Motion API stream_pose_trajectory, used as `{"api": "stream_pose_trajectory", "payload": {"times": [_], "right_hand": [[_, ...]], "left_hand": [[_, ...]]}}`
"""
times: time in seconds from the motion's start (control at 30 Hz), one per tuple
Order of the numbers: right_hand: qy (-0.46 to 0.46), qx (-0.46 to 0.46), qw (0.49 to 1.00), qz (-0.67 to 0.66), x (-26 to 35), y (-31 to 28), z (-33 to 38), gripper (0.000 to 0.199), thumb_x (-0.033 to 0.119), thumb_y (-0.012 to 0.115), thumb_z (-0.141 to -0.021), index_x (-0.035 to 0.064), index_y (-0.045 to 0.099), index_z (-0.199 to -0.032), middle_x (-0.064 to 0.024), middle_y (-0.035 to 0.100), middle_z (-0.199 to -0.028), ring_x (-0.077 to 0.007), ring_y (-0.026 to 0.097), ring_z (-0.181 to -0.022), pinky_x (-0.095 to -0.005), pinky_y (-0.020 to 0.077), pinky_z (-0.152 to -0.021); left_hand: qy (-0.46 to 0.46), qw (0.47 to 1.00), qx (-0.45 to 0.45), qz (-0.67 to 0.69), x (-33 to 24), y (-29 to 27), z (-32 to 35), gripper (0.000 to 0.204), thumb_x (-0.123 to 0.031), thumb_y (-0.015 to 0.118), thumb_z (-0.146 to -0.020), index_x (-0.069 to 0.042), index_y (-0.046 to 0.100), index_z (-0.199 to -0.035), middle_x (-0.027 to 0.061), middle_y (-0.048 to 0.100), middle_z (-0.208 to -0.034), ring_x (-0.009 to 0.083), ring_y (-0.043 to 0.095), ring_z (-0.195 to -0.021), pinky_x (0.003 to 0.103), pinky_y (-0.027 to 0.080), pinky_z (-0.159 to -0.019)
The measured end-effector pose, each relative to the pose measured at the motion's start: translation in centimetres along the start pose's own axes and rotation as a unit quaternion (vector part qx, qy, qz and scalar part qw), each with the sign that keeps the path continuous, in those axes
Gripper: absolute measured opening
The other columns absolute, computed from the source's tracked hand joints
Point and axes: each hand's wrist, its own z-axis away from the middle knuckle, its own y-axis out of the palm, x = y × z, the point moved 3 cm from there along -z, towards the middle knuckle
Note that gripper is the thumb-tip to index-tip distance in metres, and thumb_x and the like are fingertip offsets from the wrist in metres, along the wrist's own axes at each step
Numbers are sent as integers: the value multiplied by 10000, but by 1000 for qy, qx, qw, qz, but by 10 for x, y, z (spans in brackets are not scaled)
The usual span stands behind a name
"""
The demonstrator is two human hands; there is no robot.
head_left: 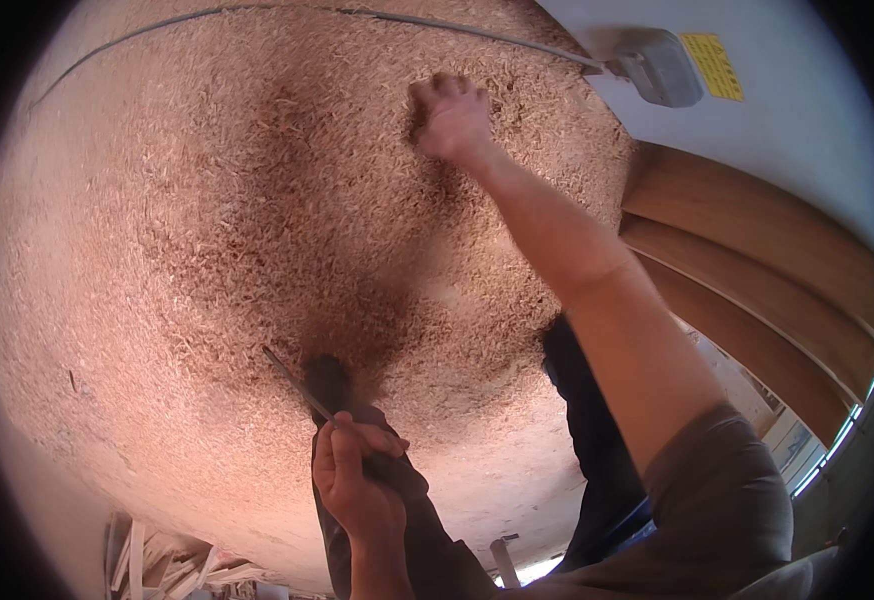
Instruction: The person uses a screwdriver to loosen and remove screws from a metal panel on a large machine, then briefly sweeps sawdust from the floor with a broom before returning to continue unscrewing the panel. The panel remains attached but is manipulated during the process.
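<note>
Wood shavings (247, 230) spread thickly over the floor in front of me, pale at the edges and darker in the middle. My left hand (359, 470) is closed around a thin metal rod (297, 380), low in the view above my dark-trousered leg. The rod points up and to the left over the shavings, and its gripped end is hidden in my fist. Farther off, my right arm stretches out so that my right hand (452, 120) touches the shavings. Its fingers are spread, and their tips are blurred and partly hidden.
A grey cable (457, 27) runs across the far shavings to a grey box (659, 68) beside a yellow label (713, 66). Brown wooden boards (747, 215) stand at the right. Wood offcuts (162, 568) lie in a heap at the lower left.
</note>
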Motion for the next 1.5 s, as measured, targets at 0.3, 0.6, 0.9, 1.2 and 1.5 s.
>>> {"api": "stream_pose_trajectory", "payload": {"times": [0.3,0.6,0.9,1.2,1.5], "right_hand": [[-2,-108,967,-230,-25,111,92,187,71,683,-874,74,741,-1052,-126,733,-1083,-321,704,-968,-379,574,-847],[16,-212,934,-287,-58,104,80,338,111,688,-886,133,714,-1223,-191,711,-1186,-331,698,-1028,-404,570,-875],[-181,-14,983,-14,74,68,126,604,349,796,-833,132,630,-1371,-200,460,-1485,-372,393,-1404,-552,290,-1231],[-289,-129,937,-149,-79,89,101,175,72,742,-850,162,751,-1000,-10,668,-1075,-328,640,-992,-485,570,-928],[196,74,978,-19,-159,34,-29,1038,501,713,-880,81,146,-1640,-270,397,-1561,-410,444,-1422,-495,324,-1213]], "left_hand": [[4,1000,-5,17,0,-5,-1,253,-209,463,-1111,21,558,-1155,89,613,-735,189,585,-668,383,552,-719],[-7,1000,-3,8,3,6,-2,263,-205,477,-1106,41,548,-1166,81,606,-691,182,578,-641,372,541,-710],[-15,999,27,-20,19,16,0,255,-221,487,-1108,-4,586,-1199,84,618,-767,198,596,-687,384,560,-711],[-17,999,24,-22,19,10,-5,237,-217,490,-1107,-17,597,-1175,81,611,-765,193,579,-679,386,545,-714],[-15,999,17,-40,0,27,-2,229,-194,491,-1089,20,562,-1046,101,643,-703,187,598,-654,336,513,-779]]}}
